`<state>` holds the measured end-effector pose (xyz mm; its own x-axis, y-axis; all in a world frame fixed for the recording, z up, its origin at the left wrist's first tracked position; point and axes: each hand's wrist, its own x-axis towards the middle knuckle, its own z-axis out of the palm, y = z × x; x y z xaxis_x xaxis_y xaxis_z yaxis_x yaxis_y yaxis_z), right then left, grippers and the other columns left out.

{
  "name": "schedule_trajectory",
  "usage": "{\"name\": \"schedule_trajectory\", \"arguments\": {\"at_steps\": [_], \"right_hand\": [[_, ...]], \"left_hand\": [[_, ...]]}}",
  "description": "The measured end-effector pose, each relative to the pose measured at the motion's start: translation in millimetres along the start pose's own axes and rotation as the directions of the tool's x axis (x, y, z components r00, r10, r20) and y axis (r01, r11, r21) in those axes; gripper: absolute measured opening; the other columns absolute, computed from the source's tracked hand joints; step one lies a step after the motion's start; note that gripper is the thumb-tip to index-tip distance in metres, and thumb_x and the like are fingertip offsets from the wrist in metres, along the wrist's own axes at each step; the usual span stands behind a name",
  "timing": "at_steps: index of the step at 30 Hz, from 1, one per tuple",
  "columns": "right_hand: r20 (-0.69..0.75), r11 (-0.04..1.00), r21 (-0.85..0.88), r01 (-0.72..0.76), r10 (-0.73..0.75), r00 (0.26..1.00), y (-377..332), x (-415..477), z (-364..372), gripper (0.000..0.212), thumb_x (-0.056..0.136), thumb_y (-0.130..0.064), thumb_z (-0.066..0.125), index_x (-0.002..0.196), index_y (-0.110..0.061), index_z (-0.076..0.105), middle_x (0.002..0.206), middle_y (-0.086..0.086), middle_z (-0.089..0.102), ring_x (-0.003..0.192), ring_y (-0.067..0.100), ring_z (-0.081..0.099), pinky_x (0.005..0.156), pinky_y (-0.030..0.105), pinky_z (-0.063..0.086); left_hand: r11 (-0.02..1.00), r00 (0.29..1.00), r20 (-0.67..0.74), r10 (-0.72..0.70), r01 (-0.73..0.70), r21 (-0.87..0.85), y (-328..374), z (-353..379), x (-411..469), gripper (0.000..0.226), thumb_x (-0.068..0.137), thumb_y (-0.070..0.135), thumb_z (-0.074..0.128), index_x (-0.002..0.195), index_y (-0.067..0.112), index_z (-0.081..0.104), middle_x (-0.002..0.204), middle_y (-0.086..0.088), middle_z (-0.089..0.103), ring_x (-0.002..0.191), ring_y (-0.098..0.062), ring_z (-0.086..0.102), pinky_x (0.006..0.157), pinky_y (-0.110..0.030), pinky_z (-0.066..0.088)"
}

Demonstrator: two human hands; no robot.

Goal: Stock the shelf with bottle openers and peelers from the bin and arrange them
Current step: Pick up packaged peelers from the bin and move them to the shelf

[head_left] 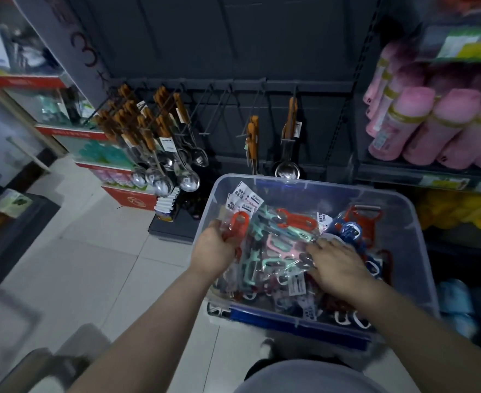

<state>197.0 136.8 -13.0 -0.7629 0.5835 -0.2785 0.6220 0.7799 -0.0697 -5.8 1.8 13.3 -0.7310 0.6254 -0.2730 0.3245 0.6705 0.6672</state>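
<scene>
Now, clear plastic bin with a blue latch [403, 211]: set in front of the dark shelving, just below the peg rail, so that stock can be lifted from it to the hooks in a short reach.
Packeted stock [276, 245]: a loose heap of mint-green, pink, red and blue plastic openers and peelers in clear sleeves is seen spread across the bin, none yet hung.
Left hand [213, 245]: held at the left edge of the bin with the fingers curled round a red plastic opener in its clear packet [237, 225]; the packet is raised clear of the heap, judged to be ready for hanging.
Right hand [338, 265]: laid over the middle of the heap with the fingers spread and nothing clasped; the packets are probably being pressed down or sorted so that one can be freed.
Red Y-shaped peeler [361, 214]: lodged at the far right corner of the bin, beside round blue openers [351, 231].
Bare wire hooks [222, 97]: left unfilled at the middle of the rail, judged to be the destination.
Wooden-handled steel ladles [159, 154]: hung on the left end of the rail, well apart from the bare hooks.
</scene>
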Motion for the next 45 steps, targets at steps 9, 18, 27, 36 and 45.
{"name": "schedule_trajectory", "arguments": {"at_steps": [9, 18, 27, 36, 45], "right_hand": [[0.031, 0.562, 0.748, -0.353, 0.502, 0.864, 20.8, -43.0, -26.1, 0.039, 0.096, -0.042, 0.044, 0.125, -0.018, 0.037, 0.095, 0.003, 0.058, 0.093, 0.031, 0.06, 0.079, 0.039, 0.046], [-0.183, 0.418, 0.84, -0.345, 0.818, 0.546, 61.5, -189.7, -40.8, 0.032, 0.094, -0.017, 0.05, 0.126, -0.015, 0.045, 0.111, 0.003, 0.056, 0.109, 0.027, 0.056, 0.078, 0.027, 0.036], [-0.043, 0.015, 0.856, -0.517, 0.998, -0.042, 58.2, -463.6, 10.5, 0.041, 0.094, -0.025, 0.053, 0.132, -0.013, 0.043, 0.122, 0.017, 0.061, 0.111, 0.035, 0.057, 0.085, 0.037, 0.043], [0.048, -0.281, 0.854, -0.438, 0.881, -0.471, 7.5, -695.9, 52.5, 0.032, 0.094, -0.024, 0.052, 0.122, -0.01, 0.048, 0.117, 0.021, 0.062, 0.104, 0.04, 0.058, 0.08, 0.038, 0.044], [0.116, -0.442, 0.827, -0.348, 0.739, -0.664, 7.9, -804.5, 76.1, 0.036, 0.096, -0.024, 0.049, 0.129, -0.012, 0.041, 0.118, 0.018, 0.06, 0.103, 0.038, 0.057, 0.076, 0.038, 0.043]], "left_hand": [[0.948, 0.972, 0.116, 0.207, -0.17, -0.268, 64.9, 26.6, 11.3, 0.02, 0.087, 0.021, 0.068, 0.102, 0.02, 0.056, 0.083, 0.006, 0.067, 0.072, -0.014, 0.065, 0.06, -0.029, 0.049], [0.782, 0.725, 0.296, 0.622, -0.552, -0.289, 185.1, 106.7, -74.1, 0.031, 0.08, 0.043, 0.069, 0.091, 0.014, 0.062, 0.082, 0.001, 0.067, 0.079, -0.019, 0.064, 0.065, -0.029, 0.043], [0.609, 0.284, 0.624, 0.728, -0.685, -0.399, 214.3, 206.4, -305.7, 0.022, 0.077, 0.027, 0.073, 0.087, 0.01, 0.063, 0.082, -0.008, 0.068, 0.078, -0.025, 0.064, 0.072, -0.04, 0.05], [0.521, 0.003, 0.707, 0.707, -0.678, -0.518, 222.5, 258.1, -537.8, 0.021, 0.08, 0.014, 0.072, 0.092, 0.022, 0.057, 0.091, -0.001, 0.068, 0.087, -0.022, 0.065, 0.082, -0.035, 0.052], [0.475, -0.167, 0.743, 0.649, -0.673, -0.566, 242.7, 322.4, -678.3, 0.02, 0.079, 0.019, 0.073, 0.094, 0.02, 0.059, 0.094, -0.001, 0.068, 0.086, -0.02, 0.067, 0.079, -0.04, 0.056]]}}
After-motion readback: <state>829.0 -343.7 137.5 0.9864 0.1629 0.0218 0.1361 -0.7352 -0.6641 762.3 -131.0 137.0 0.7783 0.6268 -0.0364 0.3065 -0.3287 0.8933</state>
